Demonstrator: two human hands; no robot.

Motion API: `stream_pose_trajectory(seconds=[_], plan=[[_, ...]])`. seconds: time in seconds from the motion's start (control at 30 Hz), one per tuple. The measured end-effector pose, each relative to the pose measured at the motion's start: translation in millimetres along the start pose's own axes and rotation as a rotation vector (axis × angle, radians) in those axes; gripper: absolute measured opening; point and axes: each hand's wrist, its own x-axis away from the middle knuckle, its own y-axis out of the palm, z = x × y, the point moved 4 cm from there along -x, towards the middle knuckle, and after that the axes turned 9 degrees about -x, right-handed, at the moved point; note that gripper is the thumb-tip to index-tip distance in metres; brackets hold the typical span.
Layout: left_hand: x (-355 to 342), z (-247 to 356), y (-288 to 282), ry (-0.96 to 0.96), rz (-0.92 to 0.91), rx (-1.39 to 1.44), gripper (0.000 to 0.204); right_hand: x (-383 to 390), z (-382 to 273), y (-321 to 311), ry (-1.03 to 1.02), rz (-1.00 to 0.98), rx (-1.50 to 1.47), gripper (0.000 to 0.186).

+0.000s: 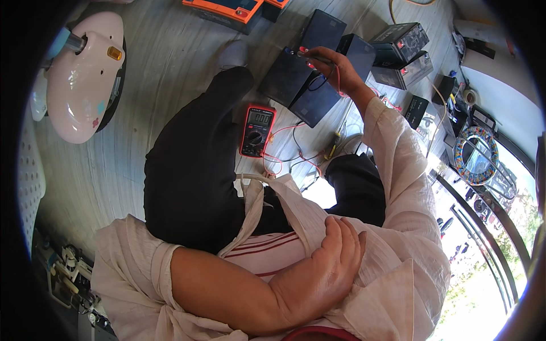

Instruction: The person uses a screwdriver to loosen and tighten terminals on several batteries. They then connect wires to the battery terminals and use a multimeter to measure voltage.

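"Grey wood-grain floor (122, 170): what's in from its window-side edge?"

"At least five dark, box-shaped plastic batteries (281, 77), likely heavy and stiff; grip low, both sides."

"The hands?"

"Apart: left hand (321, 273) loose against the body, right hand (336, 66) pinched at the batteries."

"Smaller?"

"One red-rimmed black multimeter (259, 129), likely light, best held by its edges; then, in that pinch, at least one slim dark test probe (316, 58)."

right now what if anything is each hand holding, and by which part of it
The right hand holds a probe by its handle; whether it holds a second one cannot be told. The left hand holds nothing visible.
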Motion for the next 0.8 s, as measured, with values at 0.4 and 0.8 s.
stream_pose_trajectory(seconds=[0.4,0.8], plan=[[0.5,1.3,-0.2,-0.006,-0.002,-0.014,0.044,0.4,0.0,1.7,-0.033,0.027,0.006,0.021],[-1.0,2.3,-1.1,-0.008,0.009,0.005,0.044,-4.0,12.3,3.8,-0.071,0.066,-0.053,0.018]])
